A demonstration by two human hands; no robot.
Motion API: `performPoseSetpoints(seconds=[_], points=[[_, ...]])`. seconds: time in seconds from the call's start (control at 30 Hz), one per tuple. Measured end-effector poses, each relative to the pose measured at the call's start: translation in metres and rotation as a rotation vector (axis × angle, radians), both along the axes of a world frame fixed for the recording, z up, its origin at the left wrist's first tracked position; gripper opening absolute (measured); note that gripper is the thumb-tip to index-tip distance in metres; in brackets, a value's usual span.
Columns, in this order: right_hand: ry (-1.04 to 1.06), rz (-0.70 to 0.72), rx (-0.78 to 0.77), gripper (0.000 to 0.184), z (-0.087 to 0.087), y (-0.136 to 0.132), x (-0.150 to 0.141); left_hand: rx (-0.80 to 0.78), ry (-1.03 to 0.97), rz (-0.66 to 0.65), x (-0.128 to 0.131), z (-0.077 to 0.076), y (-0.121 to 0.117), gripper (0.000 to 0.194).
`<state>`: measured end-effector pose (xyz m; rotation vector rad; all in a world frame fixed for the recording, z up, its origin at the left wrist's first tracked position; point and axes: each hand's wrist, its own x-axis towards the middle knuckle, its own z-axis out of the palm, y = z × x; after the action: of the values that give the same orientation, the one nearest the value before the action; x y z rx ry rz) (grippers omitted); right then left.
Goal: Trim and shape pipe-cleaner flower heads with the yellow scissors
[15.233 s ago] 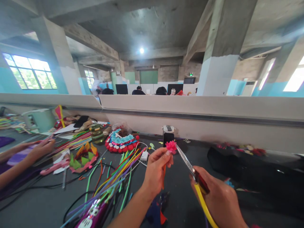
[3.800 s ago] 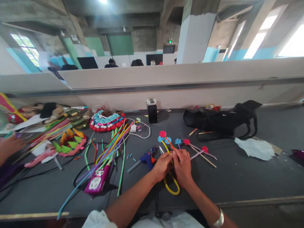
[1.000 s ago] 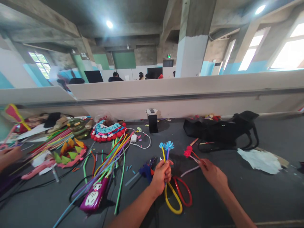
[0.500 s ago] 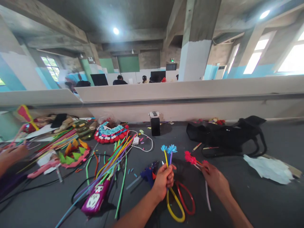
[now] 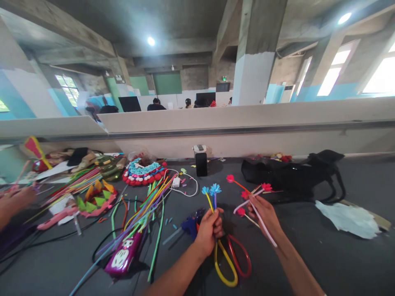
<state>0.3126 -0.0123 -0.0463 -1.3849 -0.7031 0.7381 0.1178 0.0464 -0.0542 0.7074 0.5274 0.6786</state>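
Observation:
My left hand [image 5: 210,231] is closed round the stems of blue pipe-cleaner flowers [image 5: 212,189], one stem yellow and one purple. Below that fist, a yellow loop [image 5: 227,283] and a red loop [image 5: 247,263] show; whether they join what I hold is unclear. To the right, my right hand [image 5: 264,214] pinches several red-pink pipe-cleaner flowers [image 5: 266,187], their stems fanned out in different directions. A pale pink stem [image 5: 267,232] runs down past the fingers. A dark blue fuzzy thing [image 5: 189,227] lies left of my left hand, partly hidden.
Loose pipe cleaners [image 5: 157,193] lie across a purple case [image 5: 123,257]. Behind stand a phone [image 5: 201,164], a white charger [image 5: 176,182] and a pompom wreath [image 5: 145,172]. A black bag [image 5: 290,179] and white sheet [image 5: 347,220] lie right. Another person's hand [image 5: 18,203] is far left.
The red-pink flowers, bunched together before, are now spread apart. My right hand has moved left and slightly up, nearer my left hand. The blue flowers have shifted slightly left.

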Motion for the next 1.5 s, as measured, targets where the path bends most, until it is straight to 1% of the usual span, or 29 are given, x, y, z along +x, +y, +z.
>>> performPoseSetpoints(seconds=[0.13,0.2,0.3,0.37,0.5,0.63,0.83,0.93,1.03,1.17,1.37,1.5], points=[[0.149,0.058,0.088,0.025,0.000,0.027,-0.009,0.032,-0.013,0.086,0.006,0.010,0.015,0.036],[0.198,0.090,0.125,0.025,0.000,0.042,-0.013,0.050,-0.010,0.118,0.010,0.011,0.024,0.035],[0.252,0.118,0.171,0.026,-0.004,0.060,-0.021,0.067,0.013,0.126,0.013,0.009,0.036,0.037],[0.278,0.124,0.193,0.027,-0.011,0.066,-0.026,0.076,0.030,0.118,0.013,0.006,0.040,0.038],[0.309,0.122,0.203,0.026,-0.025,0.063,-0.033,0.086,0.084,0.062,0.010,0.000,0.037,0.039],[0.313,0.131,0.211,0.025,-0.028,0.057,-0.035,0.078,0.132,0.045,0.010,-0.003,0.033,0.039],[0.304,0.163,0.247,0.023,-0.027,0.055,-0.042,0.076,0.110,0.091,0.007,-0.002,0.035,0.040],[0.294,0.163,0.266,0.022,-0.029,0.055,-0.044,0.084,0.099,0.151,0.005,-0.001,0.035,0.040],[0.268,0.129,0.302,0.023,-0.027,0.054,-0.042,0.089,0.094,0.214,0.004,-0.001,0.035,0.040],[0.194,0.114,0.316,0.025,-0.024,0.051,-0.042,0.096,0.078,0.237,0.003,0.002,0.035,0.042],[-0.009,0.171,0.234,0.025,-0.028,0.046,-0.067,0.118,0.080,0.306,0.004,0.009,0.031,0.047],[-0.134,0.139,0.221,0.028,-0.028,0.043,-0.072,0.140,0.082,0.314,0.003,0.008,0.030,0.047]])
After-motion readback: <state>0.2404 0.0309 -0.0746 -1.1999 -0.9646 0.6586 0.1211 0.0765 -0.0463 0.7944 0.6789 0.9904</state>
